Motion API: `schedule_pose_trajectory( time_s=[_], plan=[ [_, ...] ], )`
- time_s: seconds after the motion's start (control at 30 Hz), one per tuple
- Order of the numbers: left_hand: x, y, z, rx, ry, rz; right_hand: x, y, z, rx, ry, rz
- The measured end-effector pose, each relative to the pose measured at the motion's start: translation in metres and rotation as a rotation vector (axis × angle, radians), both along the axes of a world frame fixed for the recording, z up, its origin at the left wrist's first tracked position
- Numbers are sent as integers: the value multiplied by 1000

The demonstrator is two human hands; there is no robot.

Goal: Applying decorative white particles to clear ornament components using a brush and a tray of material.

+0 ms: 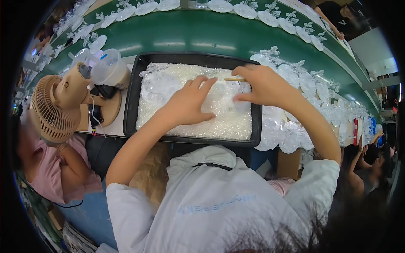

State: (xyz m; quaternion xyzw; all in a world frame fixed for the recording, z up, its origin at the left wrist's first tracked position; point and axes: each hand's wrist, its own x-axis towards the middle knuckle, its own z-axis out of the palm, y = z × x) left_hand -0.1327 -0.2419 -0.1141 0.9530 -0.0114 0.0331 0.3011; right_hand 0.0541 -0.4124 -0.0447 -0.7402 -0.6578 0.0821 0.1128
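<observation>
A black tray [192, 139] in front of me is filled with sparkling white granules [168, 123]. My left hand [190, 103] hovers over the middle of it, fingers and thumb spread, with nothing visible between them. At the tray's right side, my right hand [263, 86] curls its fingers and thumb. A thin tan stick [234, 79] juts leftward from its fingers; the stick's other end is hidden. Below the stick, between fingers and thumb, is a blurred clear piece [244, 90], and I cannot tell whether it is touched. Clear plastic pieces [158, 88] lie on the granules at the left.
A tan fan [57, 103] stands left of the tray, beside a translucent tub [112, 69]. Clear round-based ornaments [280, 135] crowd the table at the right. More ornaments [247, 10] line the far side of a green conveyor belt [168, 36]. A person in pink [63, 168] sits at the left.
</observation>
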Motion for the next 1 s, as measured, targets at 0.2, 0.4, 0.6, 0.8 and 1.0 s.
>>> schedule_pose_trajectory(
  time_s=[0.2, 0.4, 0.6, 0.8, 1.0],
  plan=[
    [4, -6, -1, 57, 504, 58, 23, 9, -2, -107, -312, 495],
    [0, -7, -19, -214, 200, 117, -24, 8, -20, -144, -340, 217],
    [-5, -2, -10, -88, 426, 111, -34, 14, -14, -160, -82, 22],
    [-4, -4, 2, -391, 175, 165, -33, 17, -20, -36, 243, -293],
    [-20, 15, 8, -788, -114, 278, -22, -15, -11, 126, 906, -770]
  ],
)
